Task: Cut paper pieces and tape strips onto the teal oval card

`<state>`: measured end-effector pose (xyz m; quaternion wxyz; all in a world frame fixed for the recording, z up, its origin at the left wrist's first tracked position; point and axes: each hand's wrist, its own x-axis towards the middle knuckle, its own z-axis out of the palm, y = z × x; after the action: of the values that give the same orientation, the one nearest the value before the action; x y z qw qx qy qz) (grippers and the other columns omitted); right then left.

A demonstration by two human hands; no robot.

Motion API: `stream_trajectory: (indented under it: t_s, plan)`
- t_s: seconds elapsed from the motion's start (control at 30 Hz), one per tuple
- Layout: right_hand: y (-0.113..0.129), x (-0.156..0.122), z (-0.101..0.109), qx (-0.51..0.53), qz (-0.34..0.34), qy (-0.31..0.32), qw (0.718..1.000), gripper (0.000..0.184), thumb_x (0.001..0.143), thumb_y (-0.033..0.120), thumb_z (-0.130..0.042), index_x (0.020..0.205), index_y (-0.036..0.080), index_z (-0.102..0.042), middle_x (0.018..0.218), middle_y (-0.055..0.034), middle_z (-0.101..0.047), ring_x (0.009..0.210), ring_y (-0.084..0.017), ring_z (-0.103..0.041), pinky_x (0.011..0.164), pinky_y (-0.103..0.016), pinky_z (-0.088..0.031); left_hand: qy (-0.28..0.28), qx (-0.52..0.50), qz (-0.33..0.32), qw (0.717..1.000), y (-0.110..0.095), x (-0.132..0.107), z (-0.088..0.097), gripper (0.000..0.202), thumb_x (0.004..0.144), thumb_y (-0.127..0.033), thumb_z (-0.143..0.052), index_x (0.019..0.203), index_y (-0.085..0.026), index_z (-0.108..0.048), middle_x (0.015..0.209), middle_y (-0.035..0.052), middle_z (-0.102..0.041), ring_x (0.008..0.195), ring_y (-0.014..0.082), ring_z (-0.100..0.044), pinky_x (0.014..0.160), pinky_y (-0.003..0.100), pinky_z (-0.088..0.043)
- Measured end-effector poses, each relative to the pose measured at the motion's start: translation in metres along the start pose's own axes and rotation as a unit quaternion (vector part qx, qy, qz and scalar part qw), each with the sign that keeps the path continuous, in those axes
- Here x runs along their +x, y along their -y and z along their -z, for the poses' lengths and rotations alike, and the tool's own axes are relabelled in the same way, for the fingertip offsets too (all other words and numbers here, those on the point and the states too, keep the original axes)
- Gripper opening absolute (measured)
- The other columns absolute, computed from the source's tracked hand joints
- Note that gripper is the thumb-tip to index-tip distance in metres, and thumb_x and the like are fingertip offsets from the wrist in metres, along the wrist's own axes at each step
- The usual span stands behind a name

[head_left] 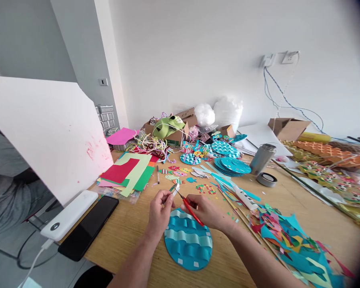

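My left hand (pixel 161 210) pinches a small white strip (pixel 177 189) that looks like paper or tape. In my right hand (pixel 204 210) is a pair of scissors with red handles (pixel 194 213), its blades pointing left and up at the strip. Whether the blades touch the strip is too small to tell. Below both hands a round blue card (pixel 188 251) lies on the table, with wavy blue and pale paper bands across it and small white squares near its edge. Several patterned paper fish (pixel 180 173) lie just beyond my hands.
Coloured paper sheets (pixel 123 172) lie left, near a phone (pixel 90 228) and a white power bank (pixel 69 214). To the right are a glue tube (pixel 244 198), thin sticks (pixel 243 218), paper scraps (pixel 291 236), a metal flask (pixel 262 159) and stacked blue discs (pixel 232 166).
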<state>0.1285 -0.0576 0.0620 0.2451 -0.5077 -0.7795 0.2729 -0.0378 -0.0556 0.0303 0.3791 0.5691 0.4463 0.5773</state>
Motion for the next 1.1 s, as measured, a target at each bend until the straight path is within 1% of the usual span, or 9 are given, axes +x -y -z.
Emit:
stream_trajectory:
  t_s: [0.17, 0.4, 0.63, 1.1]
  plan:
    - [-0.0007, 0.0004, -0.0001, 0.019, -0.002, 0.009, 1.000, 0.042, 0.081, 0.054, -0.053, 0.061, 0.017, -0.048, 0.055, 0.0059, -0.039, 0.051, -0.008, -0.029, 0.046, -0.022, -0.024, 0.007, 0.006, -0.003, 1.000, 0.0006, 0.0005, 0.0008, 0.028, 0.081, -0.043, -0.053, 0.080, -0.015, -0.058, 0.064, 0.0006, -0.059, 0.058, 0.0127, -0.057, 0.055, 0.022, -0.046]
    - [-0.0021, 0.0005, 0.0008, 0.044, -0.006, 0.026, 0.999, 0.043, 0.081, 0.053, -0.053, 0.059, 0.018, -0.043, 0.055, 0.0063, -0.034, 0.052, -0.008, -0.027, 0.047, -0.022, -0.022, 0.010, -0.002, -0.005, 1.000, 0.0014, 0.0003, 0.0008, 0.027, 0.082, -0.042, -0.053, 0.082, -0.016, -0.058, 0.065, 0.0002, -0.058, 0.058, 0.0124, -0.056, 0.055, 0.022, -0.045]
    - [-0.0043, 0.0002, 0.0021, 0.058, -0.012, 0.052, 0.997, 0.044, 0.081, 0.054, -0.052, 0.059, 0.018, -0.041, 0.055, 0.0065, -0.032, 0.052, -0.008, -0.027, 0.047, -0.022, -0.021, 0.021, -0.002, -0.008, 1.000, 0.0027, 0.0003, 0.0006, 0.023, 0.084, -0.038, -0.052, 0.081, -0.016, -0.056, 0.063, -0.0009, -0.056, 0.058, 0.0115, -0.055, 0.055, 0.021, -0.045]
    - [-0.0058, 0.0006, 0.0025, 0.047, -0.018, 0.042, 0.998, 0.046, 0.080, 0.057, -0.053, 0.058, 0.018, -0.040, 0.055, 0.0070, -0.032, 0.052, -0.008, -0.025, 0.047, -0.023, -0.019, 0.022, -0.006, -0.003, 1.000, 0.0023, 0.0003, 0.0010, 0.022, 0.083, -0.038, -0.052, 0.081, -0.016, -0.056, 0.061, -0.0010, -0.055, 0.057, 0.0123, -0.055, 0.056, 0.022, -0.044]
